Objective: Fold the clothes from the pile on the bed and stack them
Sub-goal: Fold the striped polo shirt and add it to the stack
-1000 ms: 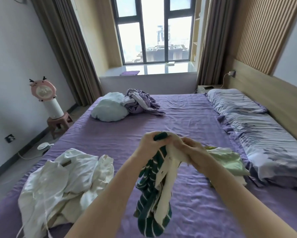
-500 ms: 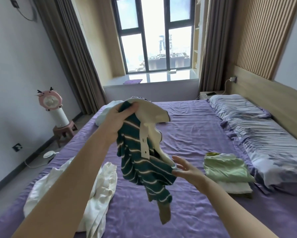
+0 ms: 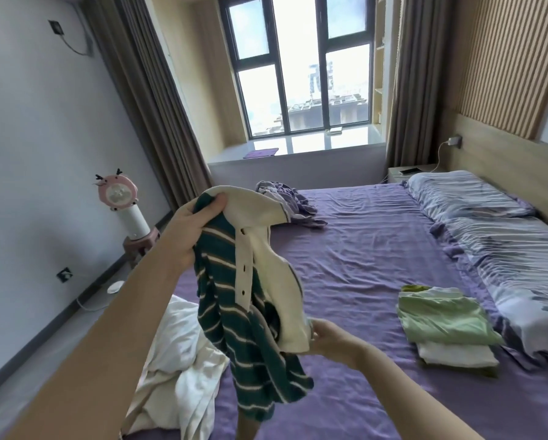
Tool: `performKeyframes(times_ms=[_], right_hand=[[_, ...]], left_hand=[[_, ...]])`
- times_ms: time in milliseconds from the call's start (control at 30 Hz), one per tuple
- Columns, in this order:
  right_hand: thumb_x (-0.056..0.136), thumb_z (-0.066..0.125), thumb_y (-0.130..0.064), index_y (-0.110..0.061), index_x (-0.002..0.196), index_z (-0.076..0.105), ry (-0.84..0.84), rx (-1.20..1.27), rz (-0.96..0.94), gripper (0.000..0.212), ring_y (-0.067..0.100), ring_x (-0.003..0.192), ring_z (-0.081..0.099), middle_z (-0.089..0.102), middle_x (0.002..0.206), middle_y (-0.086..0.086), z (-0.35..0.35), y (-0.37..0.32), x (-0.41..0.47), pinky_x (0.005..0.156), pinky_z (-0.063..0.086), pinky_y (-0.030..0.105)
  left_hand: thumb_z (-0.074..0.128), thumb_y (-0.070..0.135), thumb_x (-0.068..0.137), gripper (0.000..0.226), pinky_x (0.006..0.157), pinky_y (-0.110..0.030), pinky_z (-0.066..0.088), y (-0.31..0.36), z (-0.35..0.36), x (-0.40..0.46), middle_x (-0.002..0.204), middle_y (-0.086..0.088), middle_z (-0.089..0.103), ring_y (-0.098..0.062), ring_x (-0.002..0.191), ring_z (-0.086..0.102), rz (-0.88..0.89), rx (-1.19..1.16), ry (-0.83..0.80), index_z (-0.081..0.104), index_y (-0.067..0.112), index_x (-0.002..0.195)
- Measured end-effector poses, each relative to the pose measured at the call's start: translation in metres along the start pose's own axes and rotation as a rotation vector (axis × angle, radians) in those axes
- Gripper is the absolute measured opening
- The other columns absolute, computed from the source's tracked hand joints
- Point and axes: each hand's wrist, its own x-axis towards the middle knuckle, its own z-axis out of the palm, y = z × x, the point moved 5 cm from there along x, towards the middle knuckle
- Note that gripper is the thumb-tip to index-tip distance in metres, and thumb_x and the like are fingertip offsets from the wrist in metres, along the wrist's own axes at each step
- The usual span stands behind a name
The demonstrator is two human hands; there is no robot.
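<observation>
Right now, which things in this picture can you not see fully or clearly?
- Striped shirt, head view: its hem and sleeves are bunched, so the full shape is hidden.
- Right hand: its fingers lie behind the shirt's cream edge.
- White clothes pile: partly behind the left forearm and shirt.
- Folded stack: how many garments, unclear.
- Phone on the nightstand: too small for detail.

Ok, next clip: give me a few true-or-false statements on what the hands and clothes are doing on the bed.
1. The left hand holds the striped shirt up by its collar end. True.
2. The right hand rests flat on the purple sheet. False: it is raised, its grip on the shirt's cream edge.
3. The folded stack has a green garment on top. True.
4. The white pile lies on the pillows. False: it lies at the bed's left edge, under the left arm.
</observation>
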Motion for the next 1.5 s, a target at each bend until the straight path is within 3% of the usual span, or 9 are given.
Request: performKeyframes(times_ms=[167,267,433,633,767,933,1133,1267,1500], right_hand=[[0.078,0.075,-0.022,-0.057,0.135,0.029,-0.023,0.018,0.047,0.081,0.005,0.129,0.039,0.04,0.141,-0.012,0.026,0.006,0.014,0.092,0.044,0.014],[0.076,0.077,-0.018,-0.05,0.14,0.024,-0.076,0.1,0.034,0.089,0.009,0.124,0.048,0.048,0.135,-0.013,0.047,-0.003,0.03,0.1,0.046,0.031],[0.073,0.079,-0.019,-0.045,0.136,0.036,-0.045,0.098,-0.017,0.08,0.006,0.11,0.059,0.061,0.119,-0.013,0.053,-0.025,0.039,0.095,0.05,0.03],[0.078,0.076,-0.019,-0.019,0.102,0.07,-0.011,0.224,-0.021,0.024,0.02,0.086,0.067,0.071,0.092,0.003,0.018,-0.046,0.008,0.072,0.051,0.024],[0.076,0.074,-0.019,0.011,0.11,0.055,0.105,0.296,-0.078,0.049,0.025,0.085,0.056,0.059,0.092,0.015,-0.011,-0.053,-0.011,0.07,0.043,0.032],[0.074,0.073,-0.016,-0.013,0.092,0.065,0.179,0.583,-0.051,0.019,0.02,0.069,0.063,0.065,0.081,0.01,-0.033,-0.051,-0.034,0.054,0.05,0.024],[0.082,0.066,-0.002,-0.006,0.103,0.063,0.3,0.162,-0.017,0.021,0.022,0.075,0.067,0.069,0.086,0.013,-0.066,-0.053,-0.055,0.062,0.054,0.028],[0.086,0.059,0.006,-0.007,0.088,0.067,0.372,-0.081,-0.04,0.016,0.01,0.067,0.066,0.067,0.077,0.007,-0.083,-0.061,-0.072,0.061,0.052,0.019],[0.089,0.06,-0.016,-0.012,0.084,0.063,0.468,-0.231,-0.021,0.007,0.01,0.061,0.061,0.063,0.071,0.001,-0.092,-0.052,-0.1,0.054,0.047,0.019]], left_hand=[[0.066,0.038,0.074,0.031,0.059,-0.033,0.059,-0.004,-0.026,-0.003,0.075,-0.004,0.069,-0.02,0.068,0.069,-0.051,-0.018,0.024,0.065,0.019,0.098],[0.061,0.04,0.078,0.027,0.068,-0.039,0.057,-0.001,-0.032,-0.003,0.08,-0.007,0.067,-0.023,0.074,0.066,-0.063,-0.016,-0.01,0.067,0.021,0.095],[0.067,0.041,0.08,0.02,0.064,-0.039,0.059,0.018,-0.052,0.007,0.078,-0.005,0.071,-0.022,0.071,0.07,-0.056,0.004,0.101,0.075,0.023,0.085],[0.07,0.036,0.082,0.029,0.053,-0.029,0.056,0.007,-0.096,0.019,0.07,-0.002,0.072,-0.019,0.063,0.071,-0.071,-0.018,0.345,0.063,0.016,0.102],[0.07,0.034,0.083,0.034,0.067,-0.037,0.055,-0.024,-0.105,0.019,0.085,-0.009,0.068,-0.025,0.076,0.067,-0.141,0.016,0.364,0.061,0.012,0.108],[0.068,0.027,0.086,0.019,0.063,-0.03,0.053,-0.066,-0.094,0.014,0.083,-0.006,0.07,-0.019,0.073,0.068,-0.181,0.091,0.333,0.065,0.013,0.098],[0.074,0.037,0.071,0.032,0.067,-0.026,0.052,-0.104,-0.074,-0.012,0.089,-0.006,0.074,-0.014,0.077,0.068,-0.15,0.288,0.182,0.072,0.018,0.097],[0.07,0.03,0.082,0.006,0.068,-0.021,0.05,-0.118,-0.059,-0.032,0.086,0.0,0.072,-0.006,0.076,0.065,-0.031,0.469,0.067,0.073,0.03,0.087],[0.058,0.045,0.086,0.012,0.069,-0.006,0.043,-0.132,-0.047,-0.058,0.087,0.021,0.07,0.005,0.082,0.062,0.072,0.666,0.077,0.069,0.043,0.091]])
